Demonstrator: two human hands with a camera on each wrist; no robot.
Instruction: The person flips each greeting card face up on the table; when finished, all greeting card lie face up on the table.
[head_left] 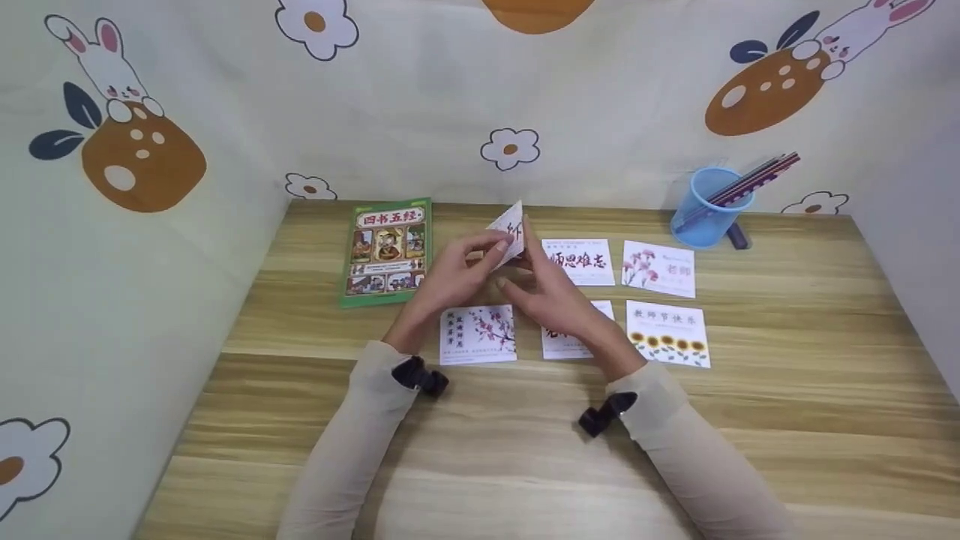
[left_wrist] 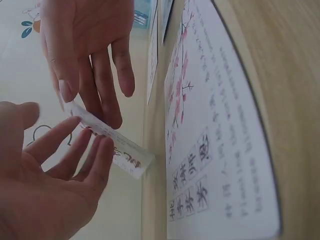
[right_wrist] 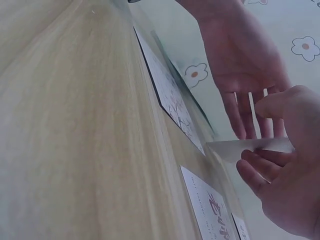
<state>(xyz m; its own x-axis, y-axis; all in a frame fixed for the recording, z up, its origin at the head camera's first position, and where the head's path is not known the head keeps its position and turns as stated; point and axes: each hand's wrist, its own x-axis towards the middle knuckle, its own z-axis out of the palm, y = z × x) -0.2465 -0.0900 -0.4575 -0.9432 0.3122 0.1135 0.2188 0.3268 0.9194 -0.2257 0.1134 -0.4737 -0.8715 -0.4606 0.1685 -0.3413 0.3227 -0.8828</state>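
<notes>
Both hands hold one white greeting card [head_left: 513, 228] tilted up above the table. Its printed face, with dark and red characters, turns toward the left hand [head_left: 461, 274]. That hand's fingertips lie against the print in the left wrist view, where the card [left_wrist: 129, 159] slants down. Fingers of the right hand [head_left: 551, 289] stretch along the back of the card. From the right wrist the card [right_wrist: 230, 148] appears nearly edge-on. Below the hands lies a pink-blossom card [head_left: 478, 335]. A red-lettered card [head_left: 562, 349] is partly covered by the right wrist.
Behind the right hand lies another red-lettered card [head_left: 589, 271], with a pink-flower card [head_left: 660, 268] and sunflower card [head_left: 667, 330] farther right. A green-bordered book [head_left: 388, 255] is at left. A blue mesh cup [head_left: 701, 229] holds pencils [head_left: 757, 180], a small dark object [head_left: 739, 236] beside it.
</notes>
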